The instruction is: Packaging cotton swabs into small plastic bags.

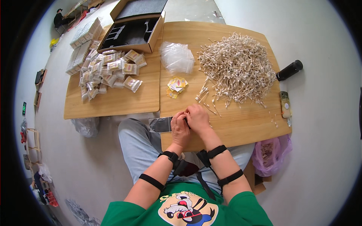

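Observation:
My left hand (180,130) and my right hand (198,119) meet at the front edge of the right-hand table, fingers bent and fingertips pressed together. From the left side of my left hand a see-through plastic bag (160,125) sticks out past the table's edge, and that hand grips it. What my right fingers pinch is hidden. Just beyond them, loose cotton swabs (203,98) trail from a large heap of cotton swabs (239,67). Small yellow and white cards (176,86) lie in a pile behind my hands, with flat clear bags (177,56) stacked farther back.
Filled swab packets (111,71) are piled on the left table beside an open cardboard box (151,43) and stacked packs (86,33). A black bottle (290,70) and a phone (285,104) are at the right edge. A purple bag (271,154) hangs below. Someone sits far left (59,19).

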`<action>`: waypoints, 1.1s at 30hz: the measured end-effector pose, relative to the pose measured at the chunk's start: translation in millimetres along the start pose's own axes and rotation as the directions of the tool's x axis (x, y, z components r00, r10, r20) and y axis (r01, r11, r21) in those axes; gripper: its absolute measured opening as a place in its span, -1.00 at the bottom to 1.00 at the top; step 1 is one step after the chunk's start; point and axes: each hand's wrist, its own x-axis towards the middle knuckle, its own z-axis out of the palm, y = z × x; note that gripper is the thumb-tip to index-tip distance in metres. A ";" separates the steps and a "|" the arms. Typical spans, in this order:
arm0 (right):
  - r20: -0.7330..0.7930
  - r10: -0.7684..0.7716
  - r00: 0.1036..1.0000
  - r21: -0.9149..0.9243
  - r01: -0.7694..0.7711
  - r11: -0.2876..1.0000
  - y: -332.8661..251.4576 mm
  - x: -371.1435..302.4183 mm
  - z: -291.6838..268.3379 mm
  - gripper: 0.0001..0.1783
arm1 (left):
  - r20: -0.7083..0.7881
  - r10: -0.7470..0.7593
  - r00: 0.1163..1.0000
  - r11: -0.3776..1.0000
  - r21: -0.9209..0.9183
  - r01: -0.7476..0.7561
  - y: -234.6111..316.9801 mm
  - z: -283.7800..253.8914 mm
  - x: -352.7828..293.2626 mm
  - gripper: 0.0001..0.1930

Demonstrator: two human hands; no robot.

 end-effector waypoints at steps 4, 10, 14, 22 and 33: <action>-0.135 0.265 0.955 0.259 -0.224 0.940 25.0 -4.1 -30.1 -0.88 | 0.049 0.025 0.999 0.999 0.023 -0.026 -0.4 -2.3 3.8 -0.69; -0.223 0.316 0.922 0.006 -0.323 0.946 71.8 -22.5 -37.8 -0.71 | 0.307 0.227 0.924 0.939 0.183 -0.291 11.6 -0.7 9.3 -0.63; -0.194 0.325 0.926 0.001 -0.331 0.944 65.4 -19.6 -29.7 -0.63 | 0.397 0.205 0.895 0.919 0.238 -0.316 12.3 -1.6 9.1 -0.58; -0.227 0.129 0.965 -0.019 -0.137 0.990 61.9 -3.3 -12.5 -0.81 | 0.432 0.201 0.879 0.908 0.255 -0.333 13.3 -0.3 8.9 -0.56; -0.133 0.067 0.989 0.058 -0.059 0.997 78.0 -48.5 -59.6 -0.87 | 0.435 0.155 0.887 0.931 0.236 -0.279 16.6 -1.1 9.3 -0.54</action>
